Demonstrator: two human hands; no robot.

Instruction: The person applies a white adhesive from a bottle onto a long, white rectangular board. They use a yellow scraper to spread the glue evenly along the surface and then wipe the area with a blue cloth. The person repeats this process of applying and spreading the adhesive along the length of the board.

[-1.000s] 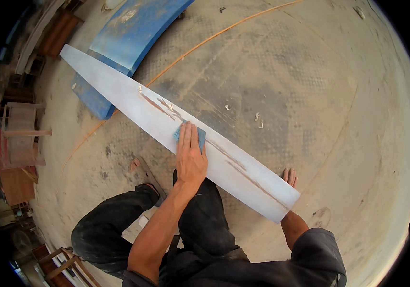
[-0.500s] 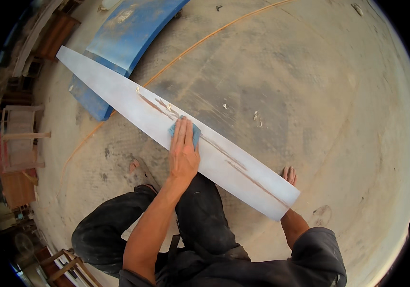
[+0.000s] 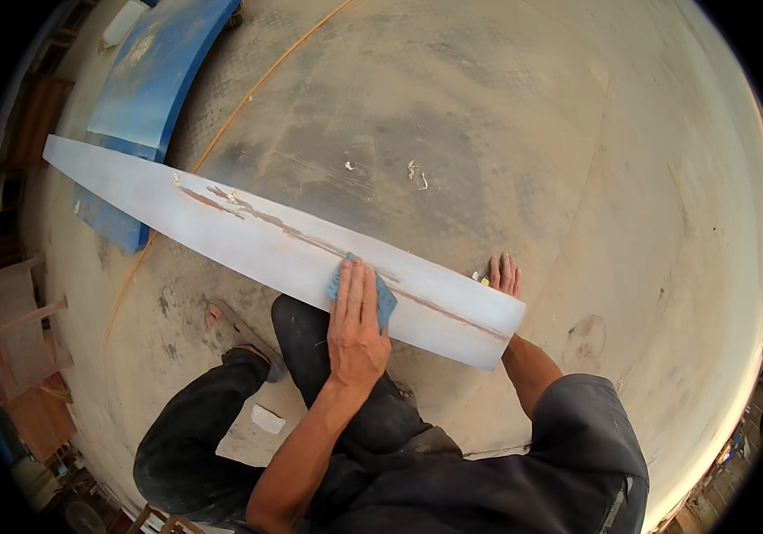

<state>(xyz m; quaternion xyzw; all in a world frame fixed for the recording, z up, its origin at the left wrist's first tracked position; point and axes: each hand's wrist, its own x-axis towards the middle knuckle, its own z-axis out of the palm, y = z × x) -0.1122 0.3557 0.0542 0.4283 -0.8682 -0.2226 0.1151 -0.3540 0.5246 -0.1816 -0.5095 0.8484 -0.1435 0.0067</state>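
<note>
While my left hand [image 3: 357, 327] lies flat with fingers together, pressing the blue sanding pad [image 3: 362, 289] onto the long white panel [image 3: 266, 245] at centre frame, I should keep even pressure along the brown seam [image 3: 310, 240] — no tipping onto an edge. My right hand [image 3: 504, 274], fingers spread, steadies the panel's lower-right end from behind — that forearm runs beneath it.

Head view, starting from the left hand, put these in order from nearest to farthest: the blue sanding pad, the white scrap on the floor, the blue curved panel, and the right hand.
From the left hand:
1. Blue sanding pad, directly under its fingers on the long white panel.
2. White scrap, down-left on the floor, and right hand, beyond the white panel's blunt end: too close to call.
3. Blue curved panel, far upper left.
</note>
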